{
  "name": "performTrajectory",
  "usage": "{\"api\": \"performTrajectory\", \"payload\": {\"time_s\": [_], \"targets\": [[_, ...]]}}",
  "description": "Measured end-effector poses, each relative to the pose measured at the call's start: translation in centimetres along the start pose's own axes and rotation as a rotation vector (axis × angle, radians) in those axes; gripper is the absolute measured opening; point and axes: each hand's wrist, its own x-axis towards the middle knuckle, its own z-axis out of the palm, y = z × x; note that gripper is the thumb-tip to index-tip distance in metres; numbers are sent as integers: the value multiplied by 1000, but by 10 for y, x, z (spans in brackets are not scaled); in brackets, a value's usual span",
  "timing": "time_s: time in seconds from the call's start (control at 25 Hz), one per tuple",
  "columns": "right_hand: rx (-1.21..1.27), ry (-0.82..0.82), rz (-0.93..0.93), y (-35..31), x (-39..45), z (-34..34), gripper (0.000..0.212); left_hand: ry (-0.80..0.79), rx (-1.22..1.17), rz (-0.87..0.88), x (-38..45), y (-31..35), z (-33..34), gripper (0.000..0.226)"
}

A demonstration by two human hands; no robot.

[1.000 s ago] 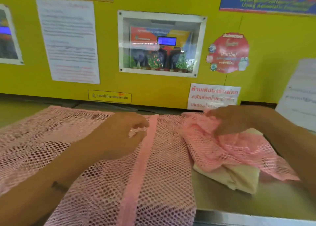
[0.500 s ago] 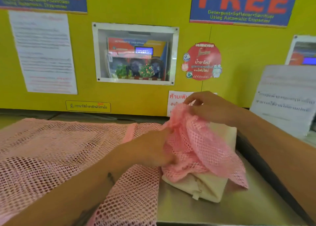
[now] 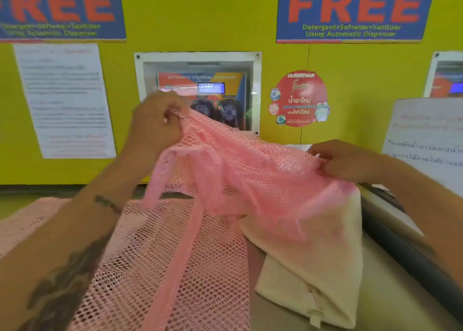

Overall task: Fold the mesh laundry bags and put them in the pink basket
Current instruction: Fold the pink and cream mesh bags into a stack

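A pink mesh laundry bag [image 3: 250, 173] hangs stretched in the air between both hands. My left hand [image 3: 156, 123] pinches its upper left corner, raised in front of the wall panel. My right hand [image 3: 343, 160] grips its right edge, lower down. A second pink mesh bag [image 3: 155, 260] lies flat on the metal table [image 3: 390, 290] below, with a pink band running down it. A cream mesh bag [image 3: 315, 275] lies folded at the right, partly under the lifted one. No pink basket is in view.
A yellow wall [image 3: 225, 25] with posters, a recessed dispenser window [image 3: 198, 90] and a round red sticker [image 3: 299, 98] stands right behind the table. A white notice sheet [image 3: 426, 140] leans at the right. The table's dark right edge [image 3: 406, 250] runs diagonally.
Both hands have lifted the crumpled pink bag off the cream one and pulled it apart, the left hand rising up and left. The view has tilted upward.
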Motion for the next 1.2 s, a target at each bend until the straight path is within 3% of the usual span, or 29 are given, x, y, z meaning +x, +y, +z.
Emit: {"api": "performTrajectory", "payload": {"time_s": [0.12, 0.24, 0.28, 0.4, 0.48, 0.56, 0.6, 0.72, 0.8, 0.88, 0.92, 1.0, 1.04, 1.2], "targets": [[-8, -156, -5, -13, 0, -6, 36, -79, -83, -103, -4, -29, -41, 30], [-110, -304, 59, -41, 7, 6, 50, -473, -482, -526, -30, -37, -62, 20], [-79, -308, 29, -56, 10, 15, 50, -577, -501, -643, -40, -43, -65, 18], [-62, -338, -185, -106, 9, 48, 38, -777, -98, -690, -66, -64, -68, 20], [-201, -456, -286, -133, 7, 81, 51, -975, 216, -633, -81, -68, -65, 28], [-382, -565, -311, -151, 0, 117, 67, -1173, 398, -551, -95, -64, -59, 44], [-441, -598, -327, -157, -2, 131, 65, -1223, 451, -507, -100, -62, -55, 52], [-404, -574, -455, -158, -7, 146, 26, -1177, 461, -460, -109, -64, -39, 73], [-225, -652, -498, -158, -11, 127, 19, -1116, 386, -494, -110, -65, -33, 77], [67, -759, -451, -157, -17, 101, 26, -1038, 272, -431, -109, -66, -30, 55], [161, -720, -398, -153, -14, 92, 26, -965, 222, -356, -108, -62, -28, 35], [86, -504, -322, -139, -1, 89, 27, -765, 106, -271, -103, -56, -28, 14], [-29, -441, -296, -133, 6, 94, 29, -657, 39, -244, -99, -51, -30, 19], [-153, -528, -286, -128, 17, 118, 19, -366, -25, -89, -80, -35, -50, 21]]}}
